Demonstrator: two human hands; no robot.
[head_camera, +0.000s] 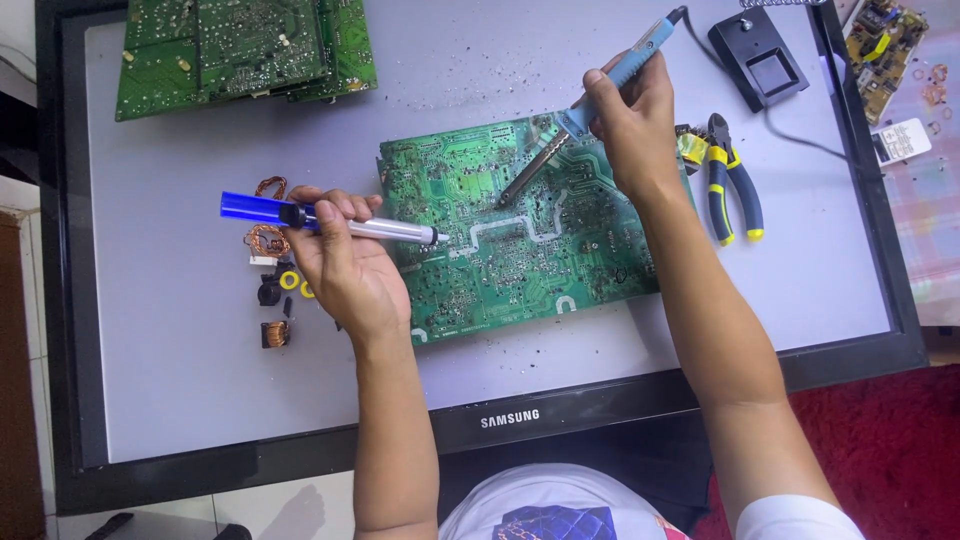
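While boards rest, grey panel (180, 390) — perhaps floor-laid, red rug (890, 440)

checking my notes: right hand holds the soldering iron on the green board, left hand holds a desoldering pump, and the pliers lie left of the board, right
Not quite. The head view shows the pliers lying right of the green board, not left. The rest holds: the right hand holds the soldering iron, the left hand the desoldering pump.

Left arm: bare, reached up from the lower edge, wrist straight. Left hand (340, 262): back upward, fingers curled shut in a grip, thumb side toward the right. Right arm: bare, extended diagonally up and leftward. Right hand (628, 118): fingers closed in a pen-like grip, apparently knuckles up; fingertips partly hidden.
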